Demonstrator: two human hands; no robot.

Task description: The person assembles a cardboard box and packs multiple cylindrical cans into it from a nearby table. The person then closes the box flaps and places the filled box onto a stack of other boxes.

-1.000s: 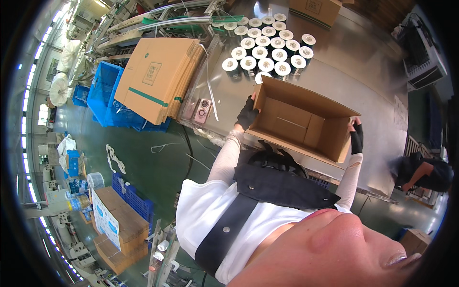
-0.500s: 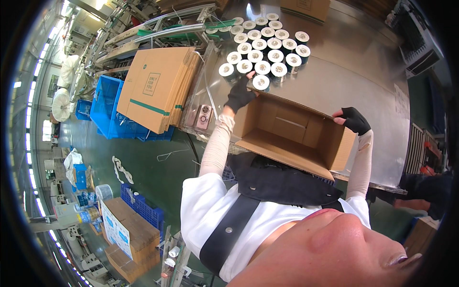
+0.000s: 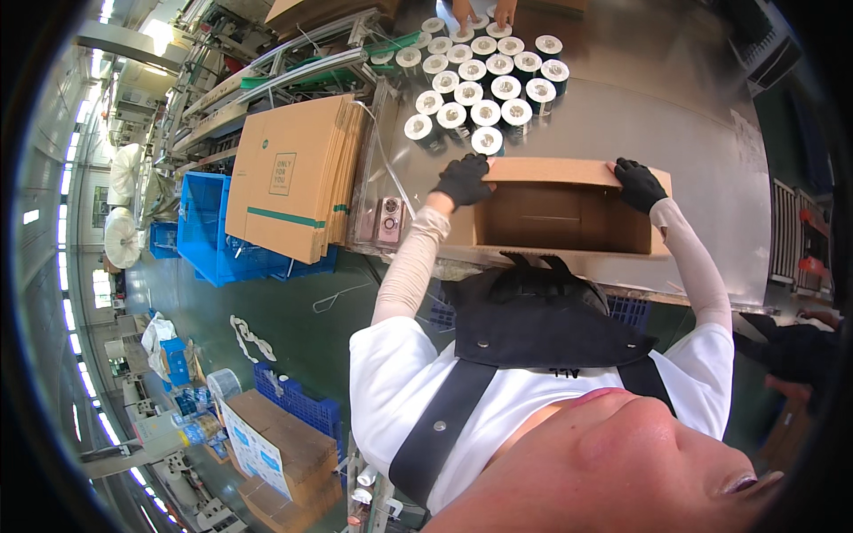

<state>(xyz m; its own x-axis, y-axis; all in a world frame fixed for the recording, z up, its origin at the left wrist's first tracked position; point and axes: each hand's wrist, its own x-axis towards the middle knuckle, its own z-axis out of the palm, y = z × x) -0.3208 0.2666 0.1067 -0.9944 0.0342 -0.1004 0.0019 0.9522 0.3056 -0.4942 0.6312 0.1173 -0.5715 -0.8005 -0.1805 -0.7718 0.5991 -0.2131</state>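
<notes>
An open cardboard box (image 3: 577, 171) stands at the near edge of the metal table, its inside bare and facing me. My left hand (image 3: 464, 180), in a black fingerless glove, is closed on the far left corner of its rim. On the far right part of the same rim my right hand (image 3: 638, 185), gloved alike, has its fingers curled over the cardboard. Just beyond the box are several dark cylinders with white round tops (image 3: 485, 113); the nearest cylinder (image 3: 487, 140) is close to my left fingers.
Another person's hands (image 3: 481, 12) reach among the cylinders at the far end. Flattened cardboard boxes (image 3: 289, 178) lean on the left, above a blue crate (image 3: 203, 226). A small pink device (image 3: 389, 219) lies on the table's left edge. At right, a person in dark clothes (image 3: 791, 355) is partly visible.
The box has been turned squarer to me and its far flap now stands up. My left hand has moved from beside the cylinders onto the box rim. Another person's hands have appeared at the far end.
</notes>
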